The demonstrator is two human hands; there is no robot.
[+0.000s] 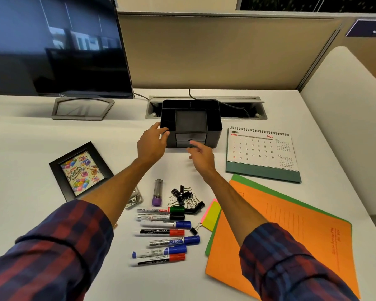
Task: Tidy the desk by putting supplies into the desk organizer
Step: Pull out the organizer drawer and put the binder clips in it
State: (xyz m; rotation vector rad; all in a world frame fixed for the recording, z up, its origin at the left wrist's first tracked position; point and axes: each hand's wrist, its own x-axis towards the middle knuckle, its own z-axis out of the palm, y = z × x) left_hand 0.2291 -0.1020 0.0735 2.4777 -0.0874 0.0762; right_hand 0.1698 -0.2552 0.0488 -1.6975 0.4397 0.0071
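Left hand [151,146] gripped the rigid, light-looking desk organizer [191,124] at its 9 o'clock corner; right hand [201,156] hovered loose-fingered, holding nothing.

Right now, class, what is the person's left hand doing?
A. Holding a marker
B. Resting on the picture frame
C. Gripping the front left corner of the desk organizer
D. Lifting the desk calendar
C: the left hand has its fingers wrapped on the front left corner of the black desk organizer, while the markers lie untouched on the desk nearer the person.
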